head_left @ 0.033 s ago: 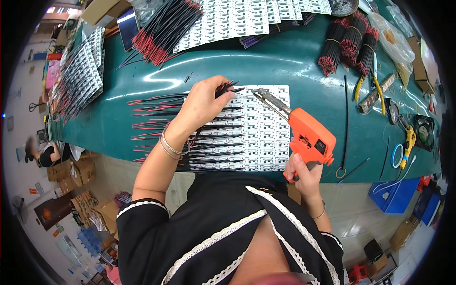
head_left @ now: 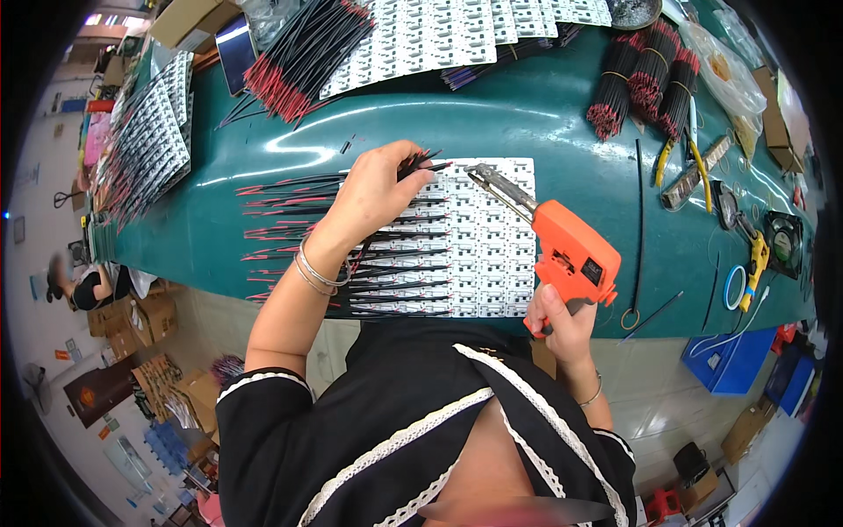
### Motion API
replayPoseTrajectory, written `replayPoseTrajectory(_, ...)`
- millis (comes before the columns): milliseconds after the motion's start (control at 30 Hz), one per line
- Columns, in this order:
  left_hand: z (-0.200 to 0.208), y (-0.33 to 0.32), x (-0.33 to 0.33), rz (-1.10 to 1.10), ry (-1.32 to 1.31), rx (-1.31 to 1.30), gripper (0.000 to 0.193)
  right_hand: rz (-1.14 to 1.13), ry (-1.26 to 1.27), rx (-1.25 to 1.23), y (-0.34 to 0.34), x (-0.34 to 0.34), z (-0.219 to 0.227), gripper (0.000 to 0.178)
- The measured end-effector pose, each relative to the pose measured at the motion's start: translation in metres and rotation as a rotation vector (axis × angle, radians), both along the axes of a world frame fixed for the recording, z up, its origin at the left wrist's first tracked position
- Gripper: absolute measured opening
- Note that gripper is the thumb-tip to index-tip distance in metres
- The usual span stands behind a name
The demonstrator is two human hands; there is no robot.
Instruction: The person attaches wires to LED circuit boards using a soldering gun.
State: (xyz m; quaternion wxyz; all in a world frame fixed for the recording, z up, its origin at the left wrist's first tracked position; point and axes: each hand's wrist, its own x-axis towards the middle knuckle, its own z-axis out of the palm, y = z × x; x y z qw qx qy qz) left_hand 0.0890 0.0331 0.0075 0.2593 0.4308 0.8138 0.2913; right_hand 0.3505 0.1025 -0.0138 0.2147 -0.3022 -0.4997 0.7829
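Head: right hand (head_left: 566, 327) closed around orange soldering gun (head_left: 575, 239).

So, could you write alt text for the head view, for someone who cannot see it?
The right hand holds an orange soldering gun with its tip near a white circuit-board panel, while the left hand pinches black wires. Rows of red-tipped wires lie across the panel's left part on a green table.

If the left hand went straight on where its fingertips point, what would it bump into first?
Probably the metal nose of the orange gun-shaped tool, just right of the black wires in the left hand. Height is unclear from this view, so it might pass under or over.
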Motion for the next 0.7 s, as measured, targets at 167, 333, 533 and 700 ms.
replayPoseTrajectory(167,-0.009,0.000,-0.003,-0.036,-0.019,0.043,0.020,0.003,0.014,0.009,0.001,-0.002,0.003,0.017)
replayPoseTrajectory(333,-0.006,0.003,-0.002,-0.022,-0.045,-0.088,0.022,0.027,-0.016,0.005,0.003,-0.003,0.006,0.015)
replayPoseTrajectory(533,-0.010,0.007,-0.001,-0.006,-0.038,-0.120,0.023,0.037,-0.057,-0.001,0.002,-0.004,0.008,0.017)
replayPoseTrajectory(700,-0.013,0.009,-0.003,-0.028,-0.020,-0.169,0.025,0.036,-0.097,-0.016,0.001,-0.006,0.007,0.017)
